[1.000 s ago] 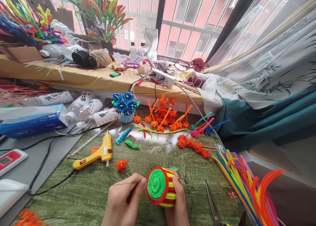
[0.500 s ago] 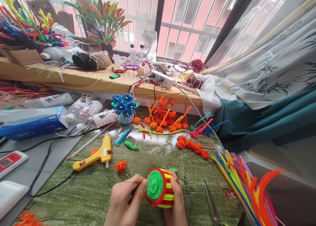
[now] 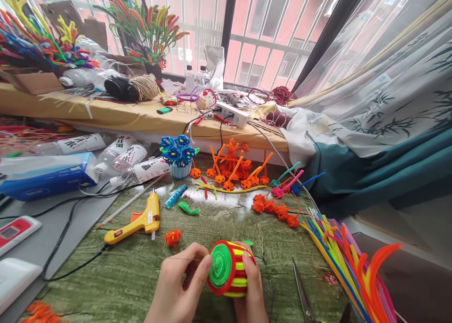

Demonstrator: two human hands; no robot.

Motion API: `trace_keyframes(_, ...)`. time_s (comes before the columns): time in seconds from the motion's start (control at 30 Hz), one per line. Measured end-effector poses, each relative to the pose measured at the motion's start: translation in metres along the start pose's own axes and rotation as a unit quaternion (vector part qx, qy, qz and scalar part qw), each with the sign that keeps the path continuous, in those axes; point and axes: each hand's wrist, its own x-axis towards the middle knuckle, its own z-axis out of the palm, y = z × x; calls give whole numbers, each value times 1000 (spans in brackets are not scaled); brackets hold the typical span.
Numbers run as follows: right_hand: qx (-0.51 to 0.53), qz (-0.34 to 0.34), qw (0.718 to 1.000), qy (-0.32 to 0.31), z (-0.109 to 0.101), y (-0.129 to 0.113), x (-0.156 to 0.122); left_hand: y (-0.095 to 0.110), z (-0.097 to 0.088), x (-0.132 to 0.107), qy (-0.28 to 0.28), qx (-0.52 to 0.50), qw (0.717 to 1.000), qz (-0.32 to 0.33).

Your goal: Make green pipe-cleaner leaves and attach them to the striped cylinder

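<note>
My right hand (image 3: 251, 285) is wrapped around a small pot of pipe cleaners (image 3: 240, 275), striped yellow and dark red with red rims. The pot lies tilted on its side, its green coiled end facing left. At that end, my left hand (image 3: 187, 278) pinches a thin wire (image 3: 187, 258) between thumb and forefinger; the fingertips are right at the edge of the coil. Behind the right thumb a bit of green pipe cleaner (image 3: 248, 242) shows. An orange pipe-cleaner flower (image 3: 173, 238) lies just beyond my left hand.
A yellow glue gun (image 3: 144, 222) with a black cord lies left. Scissors (image 3: 302, 290) and a bundle of pipe cleaners (image 3: 353, 262) are on the right. Orange flowers (image 3: 233, 167), a blue-flower pot (image 3: 179, 158) and a blue tube (image 3: 175, 196) stand or lie farther back.
My left fingers have shifted slightly at the pot's green end, and the thin wire shows more plainly to their left. The right hand holds the pot almost unmoved.
</note>
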Motion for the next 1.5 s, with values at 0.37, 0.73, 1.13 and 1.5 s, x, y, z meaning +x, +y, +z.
trace_keyframes(0.37, 9, 10, 1000, 5, -2, 3, 1, -8, 2, 0, 70, 8, 997, 13)
trace_keyframes(0.73, 11, 8, 1000, 18, 2, 4, -1, -13, 16, -7, 96, 44, 993, 53)
trace_keyframes(1.13, 11, 39, 999, 18, 1, 0, -1, -7, 11, -1, 40, 52, 997, 34)
trace_keyframes(1.5, 1, 15, 999, 44, -2, 5, 1, -4, 11, -4, 131, 31, 991, 15)
